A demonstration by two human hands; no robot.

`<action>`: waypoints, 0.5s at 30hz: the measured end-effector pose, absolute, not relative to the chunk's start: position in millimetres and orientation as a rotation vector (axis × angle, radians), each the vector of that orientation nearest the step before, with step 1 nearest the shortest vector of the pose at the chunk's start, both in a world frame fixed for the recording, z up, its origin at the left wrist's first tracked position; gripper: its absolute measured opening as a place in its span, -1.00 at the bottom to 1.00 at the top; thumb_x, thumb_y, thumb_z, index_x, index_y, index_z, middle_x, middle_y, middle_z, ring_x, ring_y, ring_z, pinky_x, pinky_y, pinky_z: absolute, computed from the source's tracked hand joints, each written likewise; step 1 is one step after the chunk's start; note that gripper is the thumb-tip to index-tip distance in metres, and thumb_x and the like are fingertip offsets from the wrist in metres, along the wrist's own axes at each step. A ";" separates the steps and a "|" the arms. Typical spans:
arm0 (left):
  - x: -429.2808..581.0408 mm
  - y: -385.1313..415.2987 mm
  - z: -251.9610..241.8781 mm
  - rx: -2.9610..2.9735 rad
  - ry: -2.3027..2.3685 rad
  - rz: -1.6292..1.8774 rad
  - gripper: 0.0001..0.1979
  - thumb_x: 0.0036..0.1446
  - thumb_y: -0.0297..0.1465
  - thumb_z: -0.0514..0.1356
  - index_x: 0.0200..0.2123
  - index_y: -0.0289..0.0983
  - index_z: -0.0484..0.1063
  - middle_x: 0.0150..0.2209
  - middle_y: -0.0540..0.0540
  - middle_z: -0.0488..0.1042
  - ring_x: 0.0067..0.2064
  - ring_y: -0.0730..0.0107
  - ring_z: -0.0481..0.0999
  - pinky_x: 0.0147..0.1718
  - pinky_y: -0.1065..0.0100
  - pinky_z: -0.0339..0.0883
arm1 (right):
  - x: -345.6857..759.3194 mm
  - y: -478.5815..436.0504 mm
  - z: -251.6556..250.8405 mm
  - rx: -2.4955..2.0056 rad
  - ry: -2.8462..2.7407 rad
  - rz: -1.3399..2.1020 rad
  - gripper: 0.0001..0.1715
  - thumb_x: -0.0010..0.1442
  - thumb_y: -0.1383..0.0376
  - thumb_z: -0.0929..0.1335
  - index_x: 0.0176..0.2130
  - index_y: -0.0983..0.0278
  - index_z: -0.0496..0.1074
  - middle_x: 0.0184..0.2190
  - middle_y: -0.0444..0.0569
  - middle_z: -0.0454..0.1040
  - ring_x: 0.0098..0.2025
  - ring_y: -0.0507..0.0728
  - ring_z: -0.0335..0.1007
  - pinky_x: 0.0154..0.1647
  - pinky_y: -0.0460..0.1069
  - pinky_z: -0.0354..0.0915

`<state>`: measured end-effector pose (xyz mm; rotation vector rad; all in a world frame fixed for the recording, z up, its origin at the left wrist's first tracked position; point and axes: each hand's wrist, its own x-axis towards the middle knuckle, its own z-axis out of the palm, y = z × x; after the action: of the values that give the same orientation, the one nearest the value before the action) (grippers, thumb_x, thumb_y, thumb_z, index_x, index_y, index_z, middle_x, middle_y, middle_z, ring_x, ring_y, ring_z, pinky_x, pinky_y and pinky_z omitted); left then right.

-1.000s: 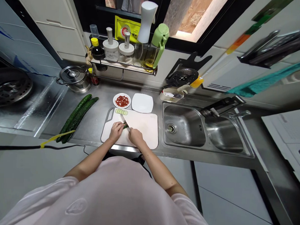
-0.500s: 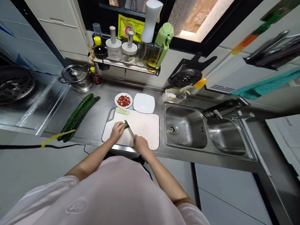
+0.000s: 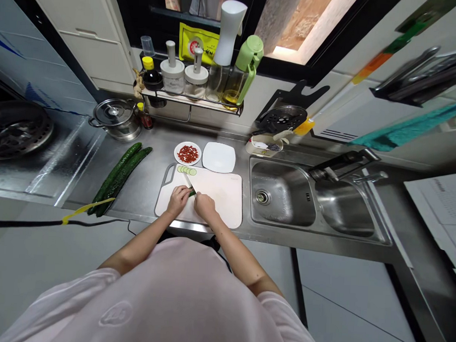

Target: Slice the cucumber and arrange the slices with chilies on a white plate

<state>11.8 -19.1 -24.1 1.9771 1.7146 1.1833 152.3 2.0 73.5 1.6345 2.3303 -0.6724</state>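
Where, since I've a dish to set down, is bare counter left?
The steel counter between the cucumbers and the cutting board has the widest bare patch. A smaller one lies between the steel pot and the chili plate. It's crowded above the board around the white plate.

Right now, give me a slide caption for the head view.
Left hand steadies a cucumber on a cutting board as the right hand holds a knife beside cut slices.
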 end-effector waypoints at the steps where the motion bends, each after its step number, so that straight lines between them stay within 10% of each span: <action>1: 11.8 -19.1 -24.3 1.976 1.717 1.180 -0.77 0.21 -0.39 0.01 -0.17 -0.19 0.43 -0.22 -0.11 0.39 -0.13 0.32 0.35 -0.11 0.21 0.27 | 152.5 1.6 73.5 1.637 2.329 -0.667 -0.69 0.26 0.39 0.09 -0.07 0.35 0.27 -0.23 0.14 0.47 -0.17 0.16 0.41 -0.23 -0.02 0.23; 15: 13.1 -19.5 -24.5 1.974 1.735 1.166 -0.78 0.20 -0.41 0.02 -0.16 -0.19 0.43 -0.20 -0.10 0.39 -0.12 0.33 0.34 -0.10 0.23 0.27 | 194.0 -37.6 72.4 1.604 2.244 -0.715 -0.74 0.26 0.33 0.12 -0.13 0.33 0.30 -0.30 0.11 0.48 -0.24 0.18 0.43 -0.30 -0.03 0.19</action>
<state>13.1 -19.5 -24.5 1.9744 1.7350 1.1660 194.0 -37.6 72.4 1.6041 2.2443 -0.7151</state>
